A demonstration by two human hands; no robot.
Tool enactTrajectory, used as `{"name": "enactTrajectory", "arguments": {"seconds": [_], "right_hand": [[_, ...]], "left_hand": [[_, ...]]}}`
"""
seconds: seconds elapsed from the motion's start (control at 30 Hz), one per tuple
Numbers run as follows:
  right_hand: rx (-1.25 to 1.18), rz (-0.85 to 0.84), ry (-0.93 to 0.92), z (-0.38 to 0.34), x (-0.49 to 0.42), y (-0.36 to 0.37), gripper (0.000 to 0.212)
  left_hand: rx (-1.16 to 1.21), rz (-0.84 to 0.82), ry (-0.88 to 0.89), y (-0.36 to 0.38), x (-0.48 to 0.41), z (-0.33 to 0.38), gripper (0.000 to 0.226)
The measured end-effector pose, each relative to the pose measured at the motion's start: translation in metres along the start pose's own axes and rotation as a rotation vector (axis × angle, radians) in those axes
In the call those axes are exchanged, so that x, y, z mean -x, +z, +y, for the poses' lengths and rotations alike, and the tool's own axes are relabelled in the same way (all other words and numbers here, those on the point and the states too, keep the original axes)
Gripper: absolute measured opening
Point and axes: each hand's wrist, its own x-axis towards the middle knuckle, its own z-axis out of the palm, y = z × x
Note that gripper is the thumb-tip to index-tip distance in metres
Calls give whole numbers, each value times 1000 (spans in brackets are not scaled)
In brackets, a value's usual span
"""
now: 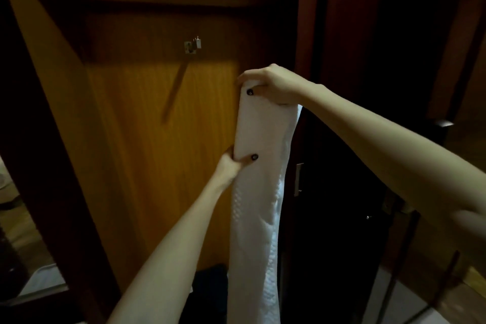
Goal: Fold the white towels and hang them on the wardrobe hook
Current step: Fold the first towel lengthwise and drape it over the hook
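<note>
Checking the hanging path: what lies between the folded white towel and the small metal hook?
Head view: only bare orange-brown wooden panel separates the folded white towel from the small metal hook.

Dim-lit orange wood panel (147,166), dark door (328,218)

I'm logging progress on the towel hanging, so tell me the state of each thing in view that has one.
Long white textured towel: folded into a narrow strip, held up, hanging down, not yet hung.
Small metal wall hook: bare, nothing hangs on it.
Right hand: grips the towel's top end.
Left hand: pinches the towel's left edge lower down.
</note>
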Motion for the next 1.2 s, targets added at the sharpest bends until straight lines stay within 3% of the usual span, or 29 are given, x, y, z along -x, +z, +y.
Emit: {"name": "enactTrajectory", "arguments": {"seconds": [0.23,0.4,0.57,0.73,0.83,1.0,1.1,1.17,1.2], "right_hand": [[-12,184,54,10,-5,-16,31],[58,201,249,38,13,-10,29],[202,230,364,54,43,32,29],[334,143,379,52,73,75,31],[130,69,245,37,81,106,43],[-588,-120,274,11,76,134,56],[-696,-276,313,6,72,131,37],[-661,-361,325,3,68,126,14],[-627,-382,320,2,65,124,13]], "left_hand": [[-137,-98,-144,-19,0,-37,42],[-194,-122,-142,-42,1,-59,36],[-257,-48,-54,-47,-3,-67,21],[-337,-88,53,-41,-15,-45,33],[-375,-131,100,-30,-19,-22,28],[-360,-171,182,-21,-13,6,31],[-370,-161,205,-25,-4,12,33],[-356,-136,207,-25,3,11,34],[-336,-122,203,-24,6,9,34]]}}
